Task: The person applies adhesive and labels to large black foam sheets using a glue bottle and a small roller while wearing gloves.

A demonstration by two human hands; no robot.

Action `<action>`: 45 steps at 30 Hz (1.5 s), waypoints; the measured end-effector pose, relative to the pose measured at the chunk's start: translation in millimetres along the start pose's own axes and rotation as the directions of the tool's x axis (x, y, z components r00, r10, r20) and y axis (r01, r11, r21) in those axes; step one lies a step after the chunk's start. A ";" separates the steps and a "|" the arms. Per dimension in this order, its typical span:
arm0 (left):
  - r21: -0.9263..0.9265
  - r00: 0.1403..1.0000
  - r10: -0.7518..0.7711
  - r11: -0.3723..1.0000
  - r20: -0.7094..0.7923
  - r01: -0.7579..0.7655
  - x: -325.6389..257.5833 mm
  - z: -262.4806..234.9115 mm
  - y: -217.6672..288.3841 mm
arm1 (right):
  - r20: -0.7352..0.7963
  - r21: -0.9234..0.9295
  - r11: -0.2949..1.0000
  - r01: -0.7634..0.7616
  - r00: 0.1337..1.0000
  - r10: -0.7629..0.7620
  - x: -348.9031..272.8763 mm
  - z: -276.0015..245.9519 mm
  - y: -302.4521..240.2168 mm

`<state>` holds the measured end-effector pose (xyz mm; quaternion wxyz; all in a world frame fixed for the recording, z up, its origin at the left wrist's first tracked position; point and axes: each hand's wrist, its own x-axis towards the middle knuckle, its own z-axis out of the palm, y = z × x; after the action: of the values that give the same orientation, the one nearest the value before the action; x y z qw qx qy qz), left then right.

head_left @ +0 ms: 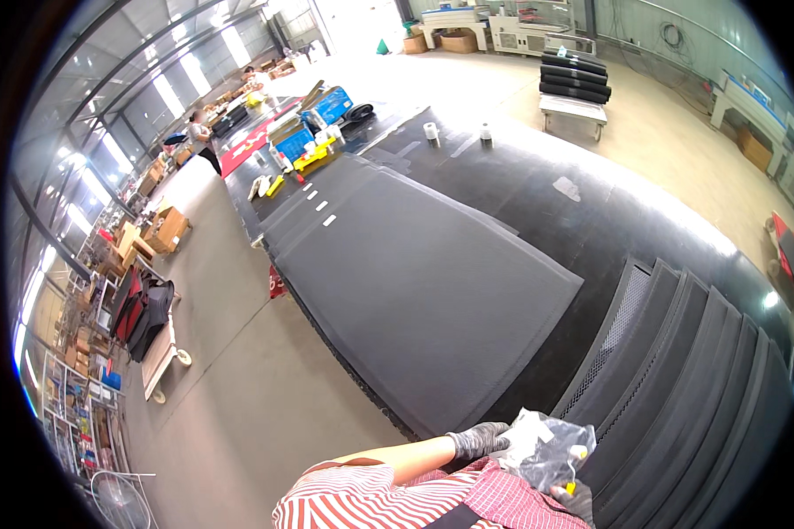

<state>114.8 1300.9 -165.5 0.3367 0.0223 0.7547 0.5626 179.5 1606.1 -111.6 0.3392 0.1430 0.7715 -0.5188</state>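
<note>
Close to my body at the table's edge is a clear plastic bag (547,451) with white pieces inside. My left hand (480,440), in a grey glove, pinches the bag's left side. My right hand (575,504), also gloved, is closed at the lower right of the bag, around a small item with a yellow end (572,488); its kind is not clear. A large dark grey mat (415,273) lies flat beyond my left hand. Beside the bag, on the right, several black mats (679,370) lie overlapped in a row.
The long black table (538,167) carries white rolls (430,131), blue boxes (331,106) and a yellow tray (313,159) farther off. A cart with dark mats (150,309) stands on the floor at left. Black rolls (573,78) rest on a trolley. Another person (201,137) stands far left.
</note>
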 end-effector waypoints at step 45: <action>-0.298 0.933 0.359 0.891 0.003 -0.342 125.8 44.3 99.2 | -0.299 0.871 0.349 0.345 0.937 -0.179 65.8 -44.7 -46.8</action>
<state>7.0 1426.1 -146.7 0.2510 0.1245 0.6366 0.7185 87.9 1617.9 -112.5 0.0575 0.2185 0.3953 -0.8903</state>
